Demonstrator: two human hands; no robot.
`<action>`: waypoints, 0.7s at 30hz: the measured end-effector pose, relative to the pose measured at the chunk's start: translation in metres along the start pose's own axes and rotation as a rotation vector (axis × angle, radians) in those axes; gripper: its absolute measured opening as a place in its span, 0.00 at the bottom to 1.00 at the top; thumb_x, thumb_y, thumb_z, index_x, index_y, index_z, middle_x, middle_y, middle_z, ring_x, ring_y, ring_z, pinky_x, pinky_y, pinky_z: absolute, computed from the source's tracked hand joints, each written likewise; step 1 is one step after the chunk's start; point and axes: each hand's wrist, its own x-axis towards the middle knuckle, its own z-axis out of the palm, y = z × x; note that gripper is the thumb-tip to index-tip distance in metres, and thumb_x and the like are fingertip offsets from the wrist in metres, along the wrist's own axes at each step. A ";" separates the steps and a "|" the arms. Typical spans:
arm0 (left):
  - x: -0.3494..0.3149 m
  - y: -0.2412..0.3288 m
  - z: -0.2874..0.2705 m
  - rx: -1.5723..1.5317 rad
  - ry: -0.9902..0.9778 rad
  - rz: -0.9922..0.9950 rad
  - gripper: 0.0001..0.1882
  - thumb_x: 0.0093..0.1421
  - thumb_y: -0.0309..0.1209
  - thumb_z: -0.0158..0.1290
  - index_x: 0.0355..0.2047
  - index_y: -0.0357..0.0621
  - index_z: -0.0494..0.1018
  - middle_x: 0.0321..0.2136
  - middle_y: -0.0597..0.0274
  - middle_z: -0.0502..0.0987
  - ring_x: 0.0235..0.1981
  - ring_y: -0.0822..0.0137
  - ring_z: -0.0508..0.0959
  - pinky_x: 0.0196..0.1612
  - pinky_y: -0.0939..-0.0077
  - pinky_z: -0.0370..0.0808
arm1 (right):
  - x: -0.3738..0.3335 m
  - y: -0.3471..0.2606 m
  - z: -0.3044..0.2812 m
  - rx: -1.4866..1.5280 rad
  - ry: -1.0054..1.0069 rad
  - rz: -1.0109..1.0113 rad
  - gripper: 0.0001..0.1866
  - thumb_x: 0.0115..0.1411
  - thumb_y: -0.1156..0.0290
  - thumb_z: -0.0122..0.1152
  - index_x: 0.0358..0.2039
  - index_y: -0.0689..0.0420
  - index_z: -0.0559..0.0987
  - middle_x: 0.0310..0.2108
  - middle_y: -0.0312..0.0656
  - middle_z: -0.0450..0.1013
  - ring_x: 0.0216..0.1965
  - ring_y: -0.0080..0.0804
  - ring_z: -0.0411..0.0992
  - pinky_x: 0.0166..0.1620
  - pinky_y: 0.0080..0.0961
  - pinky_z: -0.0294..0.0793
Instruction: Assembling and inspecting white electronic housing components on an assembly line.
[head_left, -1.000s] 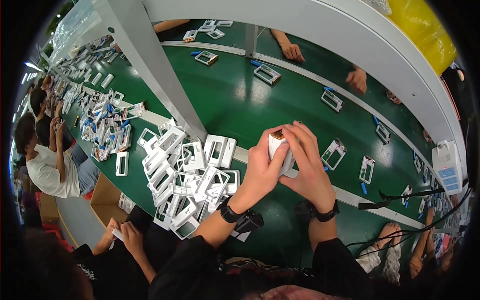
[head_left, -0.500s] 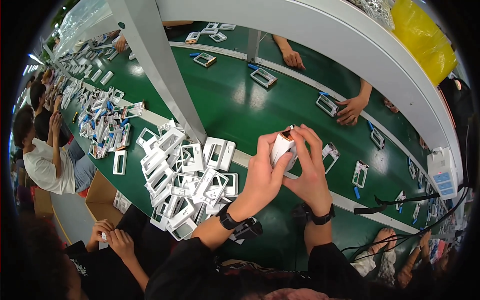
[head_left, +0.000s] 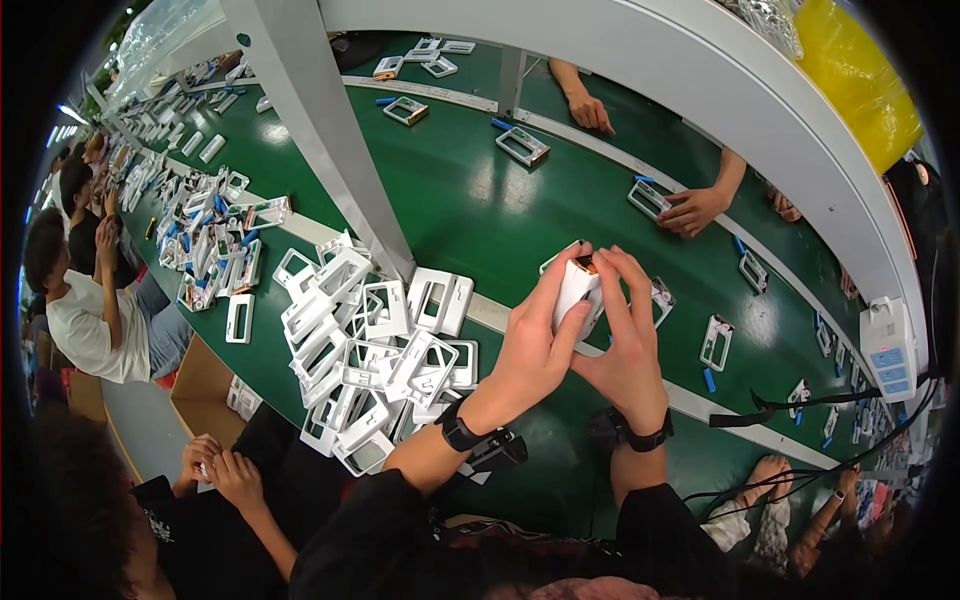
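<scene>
Raised slightly, both hands, left hand and right hand, grasp a white casing, fingers hiding its lower half.

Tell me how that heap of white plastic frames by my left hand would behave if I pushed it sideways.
The heap of white frames is loosely stacked at odd angles, so it would probably slide apart and spill rather than move as one. The frames look thin and hollow, likely light and stiff. The green belt looks smooth and shiny, so they would probably skid easily.
</scene>
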 end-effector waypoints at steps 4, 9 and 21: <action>-0.001 -0.008 0.002 0.037 0.027 0.008 0.26 0.64 0.24 0.44 0.62 0.32 0.56 0.56 0.42 0.69 0.55 0.46 0.72 0.56 0.64 0.69 | 0.000 0.001 0.003 -0.032 0.009 -0.006 0.48 0.34 0.85 0.72 0.61 0.60 0.65 0.59 0.47 0.59 0.61 0.51 0.58 0.51 0.37 0.74; -0.001 -0.012 0.002 0.028 0.054 -0.003 0.24 0.65 0.24 0.44 0.61 0.33 0.58 0.53 0.44 0.71 0.51 0.53 0.75 0.53 0.68 0.70 | 0.000 0.004 0.003 -0.047 -0.002 -0.016 0.47 0.34 0.84 0.72 0.60 0.60 0.66 0.58 0.48 0.59 0.61 0.52 0.59 0.52 0.39 0.73; 0.010 -0.014 -0.002 -0.462 0.029 -0.253 0.20 0.69 0.26 0.40 0.59 0.30 0.61 0.52 0.50 0.71 0.51 0.62 0.75 0.55 0.71 0.74 | 0.001 0.017 0.002 0.006 0.018 -0.032 0.58 0.28 0.73 0.78 0.63 0.60 0.58 0.57 0.49 0.61 0.57 0.53 0.60 0.57 0.45 0.64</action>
